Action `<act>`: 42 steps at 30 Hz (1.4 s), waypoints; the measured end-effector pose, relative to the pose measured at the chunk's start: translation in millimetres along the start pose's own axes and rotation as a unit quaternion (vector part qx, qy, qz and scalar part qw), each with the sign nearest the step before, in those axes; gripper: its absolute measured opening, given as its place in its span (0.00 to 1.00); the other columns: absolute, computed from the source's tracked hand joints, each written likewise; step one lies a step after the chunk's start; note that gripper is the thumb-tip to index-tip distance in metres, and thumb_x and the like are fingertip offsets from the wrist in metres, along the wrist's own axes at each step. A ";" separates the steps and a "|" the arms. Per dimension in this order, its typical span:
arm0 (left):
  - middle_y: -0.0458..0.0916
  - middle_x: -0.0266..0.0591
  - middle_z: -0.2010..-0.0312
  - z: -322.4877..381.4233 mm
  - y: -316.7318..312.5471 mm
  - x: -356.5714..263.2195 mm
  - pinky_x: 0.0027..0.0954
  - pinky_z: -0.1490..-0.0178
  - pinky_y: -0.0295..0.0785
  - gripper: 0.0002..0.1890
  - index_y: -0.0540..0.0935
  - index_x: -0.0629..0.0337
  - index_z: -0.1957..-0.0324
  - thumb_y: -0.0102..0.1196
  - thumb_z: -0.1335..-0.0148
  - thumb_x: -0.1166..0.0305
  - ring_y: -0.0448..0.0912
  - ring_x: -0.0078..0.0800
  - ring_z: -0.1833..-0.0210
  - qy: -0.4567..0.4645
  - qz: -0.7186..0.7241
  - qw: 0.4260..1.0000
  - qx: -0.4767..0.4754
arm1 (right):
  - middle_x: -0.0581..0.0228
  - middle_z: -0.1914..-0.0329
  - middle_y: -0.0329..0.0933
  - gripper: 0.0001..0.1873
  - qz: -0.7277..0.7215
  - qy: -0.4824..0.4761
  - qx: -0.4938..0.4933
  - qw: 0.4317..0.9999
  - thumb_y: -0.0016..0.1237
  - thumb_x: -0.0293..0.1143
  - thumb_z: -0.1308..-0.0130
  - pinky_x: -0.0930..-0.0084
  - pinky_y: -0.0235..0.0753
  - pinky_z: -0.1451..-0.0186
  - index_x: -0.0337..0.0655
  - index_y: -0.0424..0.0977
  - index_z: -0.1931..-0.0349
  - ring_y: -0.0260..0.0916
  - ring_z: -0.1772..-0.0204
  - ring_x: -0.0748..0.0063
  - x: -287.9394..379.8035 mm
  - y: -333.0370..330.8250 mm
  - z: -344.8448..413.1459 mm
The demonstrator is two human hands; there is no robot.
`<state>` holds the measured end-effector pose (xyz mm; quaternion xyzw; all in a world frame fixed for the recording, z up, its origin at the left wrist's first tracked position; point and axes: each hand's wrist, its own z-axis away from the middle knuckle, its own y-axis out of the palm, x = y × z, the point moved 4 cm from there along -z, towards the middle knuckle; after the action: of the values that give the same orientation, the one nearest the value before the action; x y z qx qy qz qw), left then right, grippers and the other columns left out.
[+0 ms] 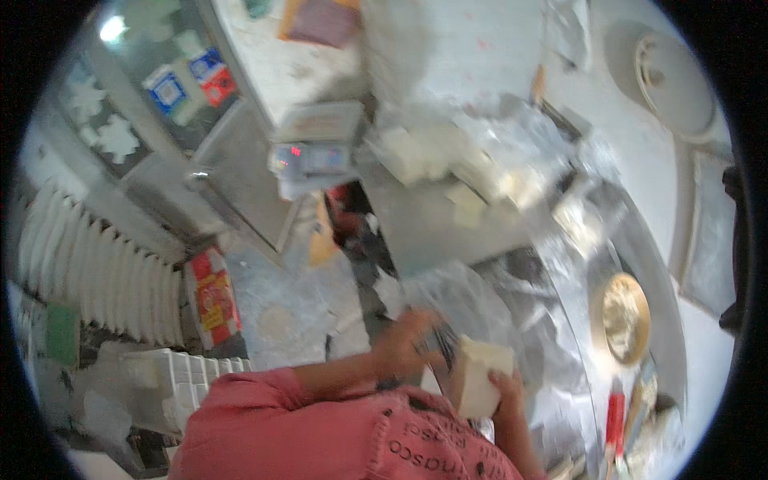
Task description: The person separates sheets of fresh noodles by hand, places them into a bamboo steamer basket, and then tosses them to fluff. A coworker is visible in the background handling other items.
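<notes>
My right hand (507,393) grips a cream-coloured block (480,375) from its right side, close in front of my pink shirt. The block has a squared shape and stands tilted; motion blur hides its material. To its left, my left hand (408,343) reaches in with the forearm across my body. Dark blurred streaks lie between its fingers and the block, and I cannot make out whether it holds anything. Just beyond both hands is crumpled clear plastic (462,291), spread over the front of the work surface.
Pale blocks (420,153) in clear plastic lie on a metal surface (444,225). A digital scale (315,159) stands further left. Right are a round bowl (626,319) of pale pieces and a red-handled tool (614,420). A glass-panelled door (180,96) and a white ribbed radiator (102,264) stand left.
</notes>
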<state>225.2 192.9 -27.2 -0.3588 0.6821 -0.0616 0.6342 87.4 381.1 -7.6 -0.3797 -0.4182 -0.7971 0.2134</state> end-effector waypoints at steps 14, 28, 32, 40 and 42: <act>0.81 0.51 0.66 -131.1 -72.6 109.0 0.37 0.55 0.72 0.22 0.70 0.57 0.38 0.44 0.33 0.66 0.80 0.38 0.62 -0.075 -0.016 0.997 -0.011 | 0.50 0.50 0.75 0.30 -0.278 0.244 0.042 0.928 0.52 0.43 0.40 0.57 0.77 0.48 0.35 0.64 0.41 0.76 0.51 0.54 -68.9 71.2 -139.7; 0.75 0.54 0.60 -205.1 -250.0 108.1 0.40 0.46 0.67 0.17 0.76 0.64 0.55 0.50 0.51 0.75 0.74 0.52 0.55 0.068 -0.229 0.943 -0.234 | 0.63 0.57 0.74 0.19 0.004 -0.005 -0.242 0.970 0.53 0.40 0.39 0.66 0.76 0.60 0.46 0.71 0.49 0.74 0.55 0.65 -46.5 90.6 -352.2; 0.73 0.49 0.62 -175.3 -189.1 91.2 0.37 0.46 0.66 0.18 0.75 0.66 0.54 0.47 0.51 0.78 0.73 0.43 0.53 0.070 0.061 0.992 -0.084 | 0.65 0.60 0.74 0.19 0.081 0.036 -0.206 0.975 0.53 0.43 0.39 0.68 0.72 0.68 0.46 0.73 0.51 0.72 0.62 0.69 -64.8 88.0 -368.4; 0.77 0.44 0.52 -219.1 -121.9 241.4 0.43 0.44 0.68 0.31 0.74 0.58 0.46 0.41 0.42 0.44 0.74 0.39 0.50 -0.556 0.462 0.688 -0.069 | 0.65 0.65 0.76 0.19 0.132 0.113 -0.293 0.940 0.56 0.45 0.43 0.73 0.71 0.68 0.40 0.76 0.57 0.74 0.66 0.71 -47.9 59.3 -340.1; 0.78 0.43 0.51 -222.8 -115.2 244.6 0.46 0.44 0.68 0.37 0.74 0.55 0.45 0.38 0.39 0.33 0.75 0.39 0.50 -0.557 0.459 0.691 -0.041 | 0.63 0.63 0.77 0.19 0.117 0.124 -0.281 0.945 0.55 0.44 0.42 0.74 0.73 0.66 0.41 0.76 0.57 0.75 0.64 0.70 -51.8 52.2 -333.0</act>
<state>85.1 -113.3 -124.0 0.0052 0.2857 0.4759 0.8318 11.7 77.1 -142.3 -0.3683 -0.1005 -0.8925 0.2402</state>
